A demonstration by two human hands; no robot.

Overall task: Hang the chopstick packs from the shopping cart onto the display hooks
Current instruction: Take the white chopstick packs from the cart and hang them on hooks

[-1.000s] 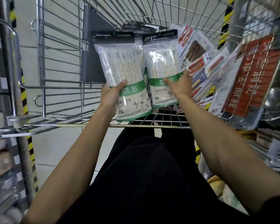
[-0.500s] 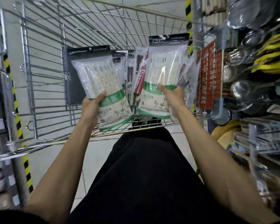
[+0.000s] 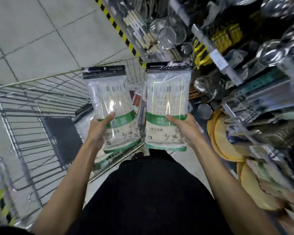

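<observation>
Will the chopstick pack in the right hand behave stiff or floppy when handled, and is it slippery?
Probably fairly stiff: the right pack stands upright though the right hand grips only its lower end. Its clear film shines, so it may be slippery. The black header strip looks flat, likely firm enough for a hook.
</observation>
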